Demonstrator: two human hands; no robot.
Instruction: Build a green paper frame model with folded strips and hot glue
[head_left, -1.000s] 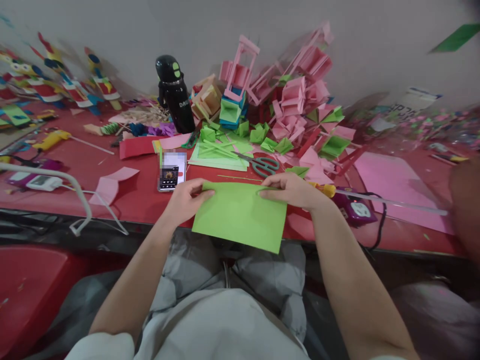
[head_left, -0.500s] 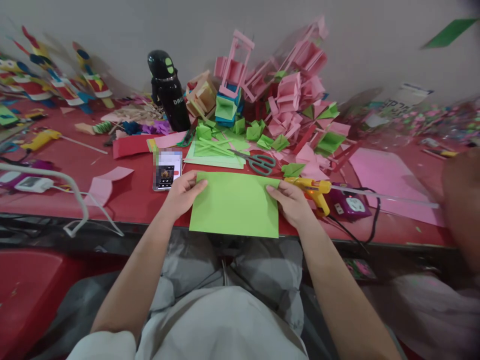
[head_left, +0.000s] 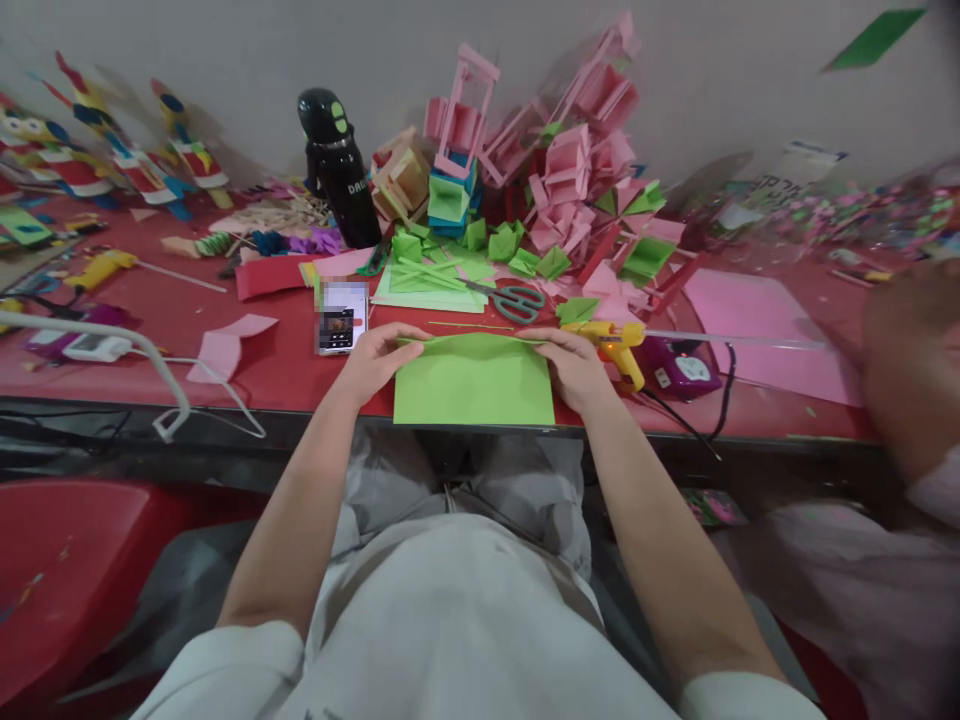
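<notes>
A bright green paper sheet (head_left: pixel 474 382) lies at the front edge of the red table. My left hand (head_left: pixel 381 362) pinches its upper left corner, and my right hand (head_left: pixel 574 366) grips the upper right corner. The far edge of the paper is bowed upward between them. Beyond it lie grey-handled scissors (head_left: pixel 517 303) and a stack of light green sheets with thin green strips on top. A phone (head_left: pixel 346 318) sits just past my left hand. Right beside my right hand is a yellow glue gun (head_left: pixel 616 348).
A black bottle (head_left: pixel 341 175) stands behind the phone. Pink paper chairs (head_left: pixel 568 165) are piled at the back. A purple power socket (head_left: pixel 679 368) and pink sheet (head_left: pixel 769 330) lie to the right, near another person's arm (head_left: pixel 911 370). A white cable (head_left: pixel 150 350) crosses the left side.
The green sheet has gone from held up and flat to lower on the table, its far edge now bowed. Both hands have shifted their grip along that edge. The view has tilted slightly.
</notes>
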